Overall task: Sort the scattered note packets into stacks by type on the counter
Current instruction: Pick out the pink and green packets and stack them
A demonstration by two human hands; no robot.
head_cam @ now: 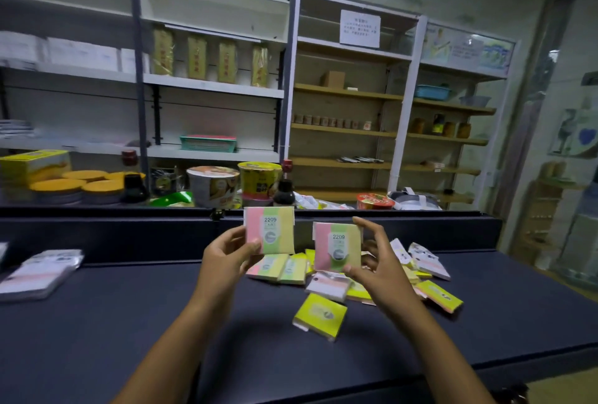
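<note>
Both hands are raised above the counter (161, 322), each holding one striped packet face-on to the camera. The left hand (226, 258) pinches its striped packet (270, 233) at the lower left edge, thumb in front and fingers curled behind. The right hand (377, 261) clamps a second striped packet (338, 246) by its right edge, fingers at the top corner and thumb at the bottom. Both show pink, green and yellow bands and the number 2209, so they look to be the same type. Step in hand, as judged: comparing a pair lifted from the loose heap (356, 287), which lies just beyond the hands, unsorted, with a yellow packet (320, 314) lying just beside it on the near side. A stack of clear-wrapped packets (42, 271) sits well apart at far left. Next move calls for joining the two and starting a striped stack on bare counter, apart from the heap.
</note>
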